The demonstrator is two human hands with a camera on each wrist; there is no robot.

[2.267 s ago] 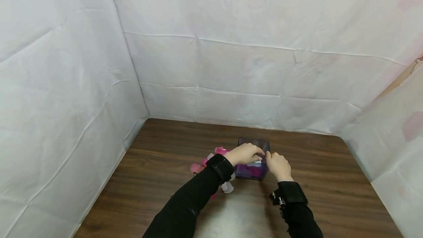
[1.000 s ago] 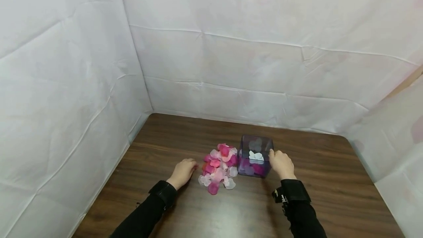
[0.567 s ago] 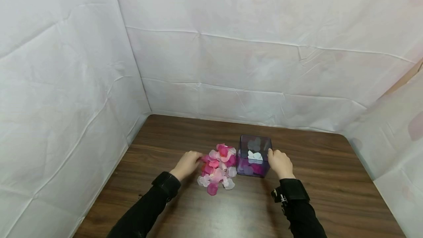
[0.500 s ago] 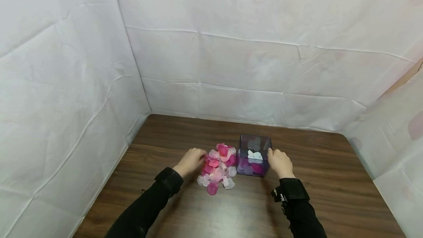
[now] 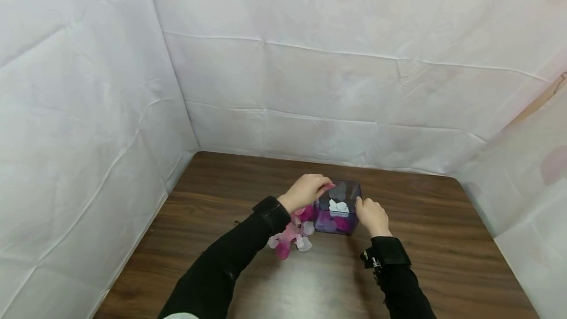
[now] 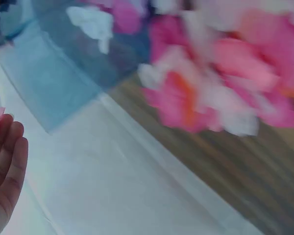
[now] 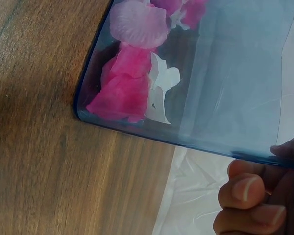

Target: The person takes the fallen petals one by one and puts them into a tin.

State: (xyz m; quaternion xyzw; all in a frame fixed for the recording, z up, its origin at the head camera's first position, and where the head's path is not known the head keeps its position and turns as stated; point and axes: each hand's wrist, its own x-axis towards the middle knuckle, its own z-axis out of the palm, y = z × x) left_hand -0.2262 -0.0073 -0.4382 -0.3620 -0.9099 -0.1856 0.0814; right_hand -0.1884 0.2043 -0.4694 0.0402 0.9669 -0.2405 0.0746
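In the head view, a see-through purple plastic box (image 5: 353, 190) stands on the table with pink, purple and white petals in its lower part. My right hand (image 5: 373, 216) grips its right wall at the rim, thumb inside and fingers outside, as the right wrist view shows with the box wall (image 7: 225, 83) beside the fingers (image 7: 242, 191). Over the box's left rim, my left hand (image 5: 307, 191) pinches a pink artificial flower petal (image 5: 329, 186). Below the left forearm lies a loose pile of pink, white and orange petals (image 5: 290, 235), partly hidden by that hand and wrist.
The dark wooden table (image 5: 443, 240) extends around the box. White cloth walls (image 5: 310, 87) rise behind it and on both sides. The petal pile lies right against the box's left side.
My left hand went from the box back to the pile, picked up a pink petal and moved right and up to the box rim. The right hand kept its grip on the box.
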